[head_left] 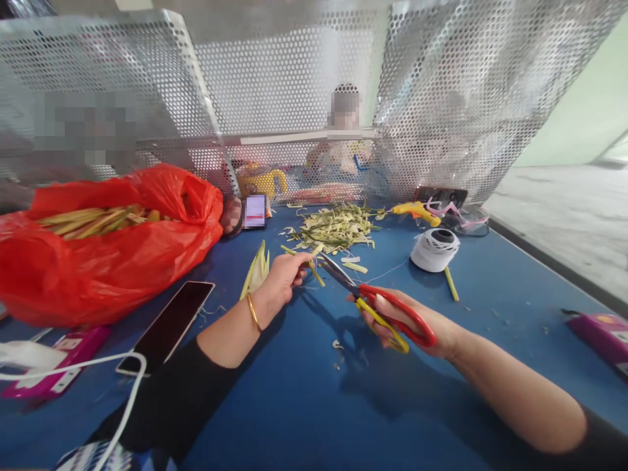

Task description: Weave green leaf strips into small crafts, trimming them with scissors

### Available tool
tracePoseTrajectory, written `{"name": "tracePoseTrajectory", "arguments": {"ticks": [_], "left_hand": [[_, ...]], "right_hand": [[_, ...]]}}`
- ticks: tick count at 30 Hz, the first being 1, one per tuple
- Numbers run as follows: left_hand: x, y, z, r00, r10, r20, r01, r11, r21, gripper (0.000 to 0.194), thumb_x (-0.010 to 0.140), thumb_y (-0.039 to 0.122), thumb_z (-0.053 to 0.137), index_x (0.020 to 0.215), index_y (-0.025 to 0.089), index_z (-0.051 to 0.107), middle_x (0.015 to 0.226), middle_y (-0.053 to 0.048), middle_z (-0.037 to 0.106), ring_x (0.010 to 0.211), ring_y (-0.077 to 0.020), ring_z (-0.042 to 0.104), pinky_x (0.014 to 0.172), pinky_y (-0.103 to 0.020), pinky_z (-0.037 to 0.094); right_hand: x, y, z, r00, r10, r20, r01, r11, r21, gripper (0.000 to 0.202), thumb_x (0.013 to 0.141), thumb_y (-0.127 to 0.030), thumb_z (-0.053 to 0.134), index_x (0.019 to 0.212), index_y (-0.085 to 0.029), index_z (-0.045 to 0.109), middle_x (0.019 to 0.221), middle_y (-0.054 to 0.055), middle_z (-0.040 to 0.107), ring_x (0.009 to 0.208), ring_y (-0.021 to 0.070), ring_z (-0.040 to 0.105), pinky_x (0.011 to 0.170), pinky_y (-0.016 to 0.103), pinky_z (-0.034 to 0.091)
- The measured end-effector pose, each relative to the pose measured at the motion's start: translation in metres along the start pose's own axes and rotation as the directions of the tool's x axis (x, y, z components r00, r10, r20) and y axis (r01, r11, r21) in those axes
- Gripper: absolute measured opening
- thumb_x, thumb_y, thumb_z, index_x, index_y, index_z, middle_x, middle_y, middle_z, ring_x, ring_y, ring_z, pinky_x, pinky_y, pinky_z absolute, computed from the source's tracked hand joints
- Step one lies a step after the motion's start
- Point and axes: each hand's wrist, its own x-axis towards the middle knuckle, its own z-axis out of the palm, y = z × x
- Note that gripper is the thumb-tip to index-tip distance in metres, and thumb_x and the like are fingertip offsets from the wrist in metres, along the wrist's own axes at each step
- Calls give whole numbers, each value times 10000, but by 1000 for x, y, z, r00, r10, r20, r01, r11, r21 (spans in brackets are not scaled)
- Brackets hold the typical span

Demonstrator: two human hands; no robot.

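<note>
Between the thumb and fingers of my left hand point(284, 278) is pinched a thin green plant stalk point(318, 275), its pale end toward the scissors. My right hand point(397, 317) grips the red and yellow handles of a pair of scissors point(385, 314), with the blades close to the stalk. I cannot tell whether the blades touch it. Beyond them lies a pile of green and yellowish trimmings point(338, 229). Left of my left hand, some pale green pointed leaves point(256, 271) rest on the blue table point(314, 405).
A red plastic bag point(112, 268) of stalks stands left, with a dark phone point(169, 324) and white cable point(132, 399) nearer me. On the right are a white thread spool point(434, 250), a yellow glue gun point(417, 211) and a purple box point(601, 337). A perforated metal screen point(294, 85) closes the back.
</note>
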Motion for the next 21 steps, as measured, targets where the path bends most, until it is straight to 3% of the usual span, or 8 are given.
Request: {"name": "tracePoseTrajectory", "arguments": {"ticks": [7,16,21], "left_hand": [[-9,-2,4,1000,5,-22,-5,1000,3,117,606,168,641,538,141,549,506,35,514,394,-30,381,387,-172,220],[-13,-6,9,999,50,-3,-50,999,2,122,583,145,654,550,148,537,472,56,467,396,-33,363,388,-172,206],[-8,-4,6,995,76,-67,-76,997,-9,120,581,142,642,524,145,536,467,38,487,398,-38,374,378,-164,197]], "right_hand": [[3,4,1,999,49,-7,-49,998,28,586,661,-679,694,954,-180,602,676,-35,498,454,56,400,369,180,391],[2,2,2,998,62,-27,-61,998,28,587,681,-676,681,987,-182,599,676,-36,496,454,60,407,343,173,383],[-1,0,0,999,22,47,-26,997,78,549,723,-672,647,956,-178,594,702,-27,499,462,53,404,354,168,372]]}}
